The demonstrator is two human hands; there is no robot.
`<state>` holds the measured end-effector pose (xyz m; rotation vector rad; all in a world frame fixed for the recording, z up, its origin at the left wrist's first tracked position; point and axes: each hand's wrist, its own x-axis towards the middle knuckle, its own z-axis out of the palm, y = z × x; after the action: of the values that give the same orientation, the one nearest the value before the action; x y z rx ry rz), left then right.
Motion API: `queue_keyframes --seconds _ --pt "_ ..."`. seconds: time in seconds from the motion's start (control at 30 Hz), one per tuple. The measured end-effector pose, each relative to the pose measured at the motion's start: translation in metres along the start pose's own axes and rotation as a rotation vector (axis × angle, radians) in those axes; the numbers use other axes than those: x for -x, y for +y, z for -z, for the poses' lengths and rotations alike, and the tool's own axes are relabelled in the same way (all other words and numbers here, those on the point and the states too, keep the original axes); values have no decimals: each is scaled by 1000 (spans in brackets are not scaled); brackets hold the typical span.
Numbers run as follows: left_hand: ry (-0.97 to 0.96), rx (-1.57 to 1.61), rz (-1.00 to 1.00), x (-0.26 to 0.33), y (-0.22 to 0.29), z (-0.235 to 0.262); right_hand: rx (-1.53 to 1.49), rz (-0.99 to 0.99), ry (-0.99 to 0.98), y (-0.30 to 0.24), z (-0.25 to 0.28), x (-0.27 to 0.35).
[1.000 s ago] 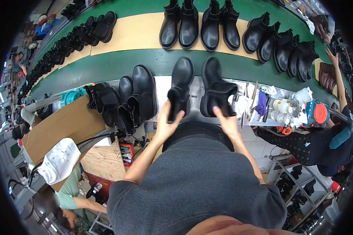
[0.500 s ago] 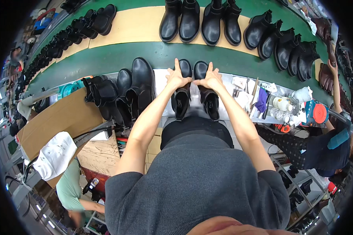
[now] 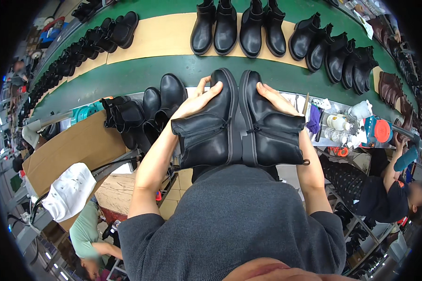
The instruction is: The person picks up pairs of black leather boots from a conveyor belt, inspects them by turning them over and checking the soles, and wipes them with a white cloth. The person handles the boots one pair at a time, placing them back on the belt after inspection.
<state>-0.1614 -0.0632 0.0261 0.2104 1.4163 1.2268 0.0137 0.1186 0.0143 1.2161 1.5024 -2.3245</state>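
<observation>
My left hand (image 3: pixel 196 103) is closed round the front of a black leather ankle boot (image 3: pixel 205 133), its thumb over the toe. Likewise, my right hand (image 3: pixel 280 102) grips the matching ankle boot (image 3: pixel 275 136), thumb on the upper near the toe. Both boots are tipped on their sides in front of my waist, soles facing each other and very close. Their toes point away from me. Side zips show on the uppers, and a small loop sticks out at the top of the right one. My fingers beneath the boots are mostly hidden.
More black boots (image 3: pixel 173 91) stand left of my hands. Several boots (image 3: pixel 251 35) line the cardboard strip on the green bench (image 3: pixel 173 61) ahead. Bottles (image 3: pixel 337 122), a purple cloth (image 3: pixel 313 121) and a red-lidded tub (image 3: pixel 382 132) sit right. A co-worker (image 3: pixel 377 192) is at right, another (image 3: pixel 86 229) lower left.
Both boots have come up off the bench toward me and turned from upright onto their sides, soles inward. My spread fingers have closed round them. The co-worker at right has shifted.
</observation>
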Motion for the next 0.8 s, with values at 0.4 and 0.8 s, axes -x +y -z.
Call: queue_keyframes --seconds 0.4,0.8 --pt "-696 899 -13 -1 3 -14 -615 307 -257 0 -27 12" --pt "368 -861 -256 -83 -18 34 650 191 343 23 -1 -84"
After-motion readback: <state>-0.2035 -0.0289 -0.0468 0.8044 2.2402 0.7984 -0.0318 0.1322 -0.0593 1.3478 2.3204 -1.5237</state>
